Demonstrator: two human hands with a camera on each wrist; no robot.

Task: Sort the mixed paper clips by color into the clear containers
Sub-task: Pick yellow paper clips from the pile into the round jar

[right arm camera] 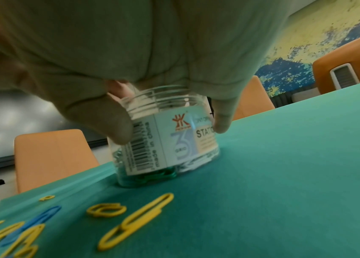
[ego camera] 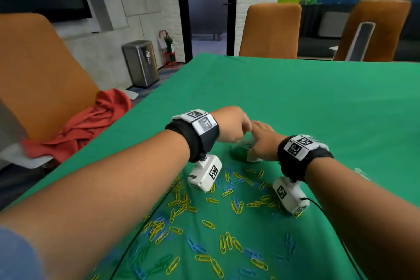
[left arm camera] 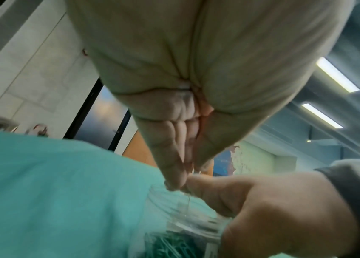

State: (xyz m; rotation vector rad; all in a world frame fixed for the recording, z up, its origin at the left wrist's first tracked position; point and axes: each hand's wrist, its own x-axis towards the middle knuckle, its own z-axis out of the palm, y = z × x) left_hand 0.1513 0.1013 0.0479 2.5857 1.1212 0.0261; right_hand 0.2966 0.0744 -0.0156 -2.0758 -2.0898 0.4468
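Observation:
A clear labelled jar [right arm camera: 165,139] stands on the green tablecloth [ego camera: 295,102] with green clips [right arm camera: 152,176] at its bottom. My right hand [right arm camera: 170,129] grips its sides between thumb and fingers, just below the open rim. My left hand [left arm camera: 176,181] hovers over the jar [left arm camera: 185,227] mouth, fingertips bunched and pointing down, with what looks like a thin clip hanging from them. In the head view both hands meet at the jar [ego camera: 241,153], left hand [ego camera: 246,128] above, right hand [ego camera: 256,141] beside. Yellow clips [ego camera: 227,242] and blue clips [ego camera: 195,246] lie scattered nearer to me.
An orange chair [ego camera: 41,70] with a red cloth [ego camera: 91,125] stands off the table's left edge. Two more orange chairs [ego camera: 270,29] stand at the far side. A steel bin [ego camera: 141,62] is on the floor. Black cables [ego camera: 145,229] cross the clips.

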